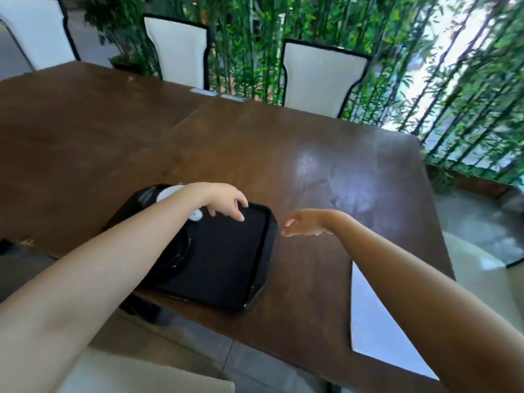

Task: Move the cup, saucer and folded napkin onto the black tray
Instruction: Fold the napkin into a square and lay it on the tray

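Where the near edge of the brown desk point(297, 171) cuts across the bottom of the view, two bare forearms reaching in from the near side, pale floor showing below the edge. On the near right of the desk, lying flat, a pale rectangular sheet point(377, 321); whether folded napkin or something else, cannot tell. Left of centre, close to the near edge, the black tray point(221, 259), rectangular with a raised rim and a bare dark floor on its right part. On its left part, half hidden under the left forearm, a round dark rimmed shape, possibly a black saucer point(178, 256), too blurred to be sure. At the tray's far left corner, a white rounded object point(170, 192), perhaps the cup, mostly covered by the arm, with a small white bit point(195, 215) showing just beneath the wrist. Over the far rim of the tray, the left hand point(224, 204), palm down, fingers point(239, 215) loosely curled and pointing down, gripping nothing visible. Just beside the tray's far right corner, the right hand point(300, 222), fingers point(289, 222) slackly bent, empty, apart from the rim. Beyond the hands, bare glossy wood. Along the far side, three white chairs point(320, 80) edged in black, then a screen of green bamboo point(425, 80).
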